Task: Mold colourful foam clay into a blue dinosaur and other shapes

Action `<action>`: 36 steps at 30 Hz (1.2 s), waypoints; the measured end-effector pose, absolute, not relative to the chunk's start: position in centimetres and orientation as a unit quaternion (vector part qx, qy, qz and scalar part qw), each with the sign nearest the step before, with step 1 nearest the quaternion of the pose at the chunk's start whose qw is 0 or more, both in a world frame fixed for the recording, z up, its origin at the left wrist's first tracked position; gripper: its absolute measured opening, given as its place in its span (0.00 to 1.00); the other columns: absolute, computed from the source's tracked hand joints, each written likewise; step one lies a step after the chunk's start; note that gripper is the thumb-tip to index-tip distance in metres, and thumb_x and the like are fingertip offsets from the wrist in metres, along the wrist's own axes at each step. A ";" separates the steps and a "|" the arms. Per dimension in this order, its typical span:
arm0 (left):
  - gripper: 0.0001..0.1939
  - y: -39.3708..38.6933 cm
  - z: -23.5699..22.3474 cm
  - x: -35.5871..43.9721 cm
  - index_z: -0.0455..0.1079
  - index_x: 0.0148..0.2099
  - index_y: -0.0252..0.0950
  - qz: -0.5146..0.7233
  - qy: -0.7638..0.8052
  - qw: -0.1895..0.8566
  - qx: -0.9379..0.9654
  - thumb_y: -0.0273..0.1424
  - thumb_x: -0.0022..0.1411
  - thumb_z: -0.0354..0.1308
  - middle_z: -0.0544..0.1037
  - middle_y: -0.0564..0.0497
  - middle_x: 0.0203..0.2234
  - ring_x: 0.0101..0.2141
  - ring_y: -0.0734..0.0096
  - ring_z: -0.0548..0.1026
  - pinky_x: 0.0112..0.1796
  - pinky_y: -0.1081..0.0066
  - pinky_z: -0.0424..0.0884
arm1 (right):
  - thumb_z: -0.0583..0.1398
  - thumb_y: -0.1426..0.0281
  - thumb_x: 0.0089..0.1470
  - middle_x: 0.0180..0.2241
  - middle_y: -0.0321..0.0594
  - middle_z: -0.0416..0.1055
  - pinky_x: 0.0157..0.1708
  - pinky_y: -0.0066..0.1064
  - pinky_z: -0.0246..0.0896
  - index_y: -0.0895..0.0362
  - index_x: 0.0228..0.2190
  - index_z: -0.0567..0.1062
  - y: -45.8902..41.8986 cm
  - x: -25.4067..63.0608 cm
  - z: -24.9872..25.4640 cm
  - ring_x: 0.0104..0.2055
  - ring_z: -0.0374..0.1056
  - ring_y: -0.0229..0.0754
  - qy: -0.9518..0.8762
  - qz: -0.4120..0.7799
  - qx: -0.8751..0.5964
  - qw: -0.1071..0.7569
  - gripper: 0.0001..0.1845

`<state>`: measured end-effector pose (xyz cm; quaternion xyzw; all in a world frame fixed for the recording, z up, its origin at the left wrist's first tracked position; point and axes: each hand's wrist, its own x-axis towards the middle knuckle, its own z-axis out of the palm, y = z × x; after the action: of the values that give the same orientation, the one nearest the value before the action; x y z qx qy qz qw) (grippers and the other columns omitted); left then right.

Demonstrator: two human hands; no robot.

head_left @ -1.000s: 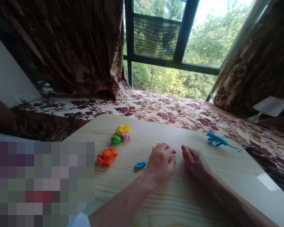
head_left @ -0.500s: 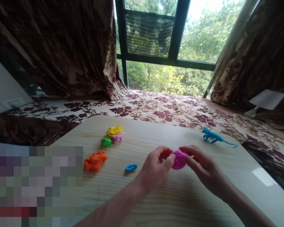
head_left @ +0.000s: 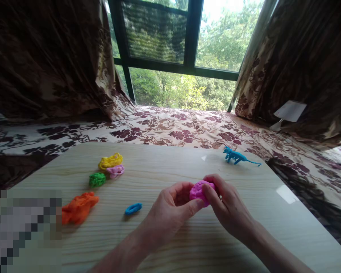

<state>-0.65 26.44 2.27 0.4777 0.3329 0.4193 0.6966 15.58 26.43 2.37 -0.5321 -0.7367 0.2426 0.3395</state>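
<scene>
A flattened lump of bright pink modelling clay is held above the middle of the table, between both hands. My left hand grips its left side, thumb along the near edge and fingers curled behind. On the other side, my right hand presses its thumb onto the clay's face, with the fingers behind it. Part of the clay is hidden by the thumbs. A small blue clay loop lies on the table left of my left hand. Beyond my right hand stands a blue clay animal with a long thin tail.
At the left of the pale wooden table lie yellow clay, light pink clay, green clay and orange clay. Behind are a flowered cloth, a window and curtains. A white lamp stands at right.
The view has swung right, so the table items sit further left. The pink clay has turned in my hands, and my right thumb now lies across its face.
</scene>
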 end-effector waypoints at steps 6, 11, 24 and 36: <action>0.15 26.1 3.3 -1.3 0.71 0.48 0.35 0.389 0.276 0.725 0.497 0.27 0.57 0.57 0.78 0.47 0.37 0.39 0.65 0.73 0.44 0.67 0.67 | 0.47 0.61 0.60 0.22 0.32 0.61 0.26 0.26 0.52 0.56 0.25 0.64 26.0 14.7 2.3 0.25 0.57 0.35 -0.665 0.367 -0.500 0.415 0.17; 0.14 25.9 3.7 -1.9 0.72 0.47 0.34 0.387 0.221 0.744 0.498 0.25 0.57 0.56 0.77 0.47 0.35 0.38 0.66 0.72 0.42 0.67 0.66 | 0.49 0.56 0.57 0.20 0.31 0.57 0.21 0.23 0.51 0.56 0.23 0.63 25.3 14.2 2.2 0.22 0.52 0.32 -0.451 0.647 -0.409 0.459 0.19; 0.18 27.5 1.5 -1.6 0.69 0.45 0.35 0.387 0.459 0.613 0.514 0.39 0.54 0.58 0.76 0.48 0.32 0.30 0.70 0.71 0.32 0.72 0.67 | 0.53 0.59 0.57 0.18 0.29 0.60 0.19 0.22 0.47 0.56 0.31 0.67 27.3 14.7 0.7 0.19 0.53 0.31 -0.598 0.395 -0.513 0.472 0.13; 0.13 26.2 2.2 -0.5 0.73 0.43 0.35 0.393 0.442 0.606 0.531 0.28 0.57 0.53 0.76 0.53 0.27 0.30 0.72 0.71 0.32 0.76 0.66 | 0.51 0.60 0.58 0.21 0.30 0.60 0.24 0.24 0.51 0.56 0.25 0.64 26.0 13.7 0.9 0.24 0.55 0.32 -0.599 0.455 -0.491 0.440 0.16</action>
<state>-0.51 26.22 2.21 0.5312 0.4425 0.3930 0.6063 13.67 26.01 0.92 -0.4907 -0.5990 0.4551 0.4395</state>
